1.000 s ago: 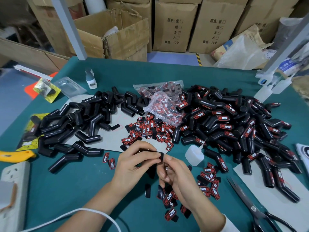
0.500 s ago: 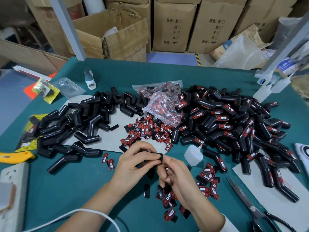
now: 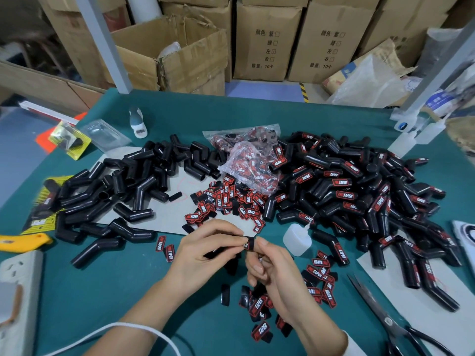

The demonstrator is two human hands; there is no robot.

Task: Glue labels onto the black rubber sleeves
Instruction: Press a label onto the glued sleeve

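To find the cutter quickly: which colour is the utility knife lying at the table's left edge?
Yellow plastic utility knife, with some orange; head view.

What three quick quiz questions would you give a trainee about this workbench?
1. True or false: the sleeves on the right already bear labels.
2. Which lies nearest the right hand? A scissors B glue bottle C yellow knife
3. Fill in: the left hand holds a black ____.

Key: 1 true; 2 B; 3 sleeve
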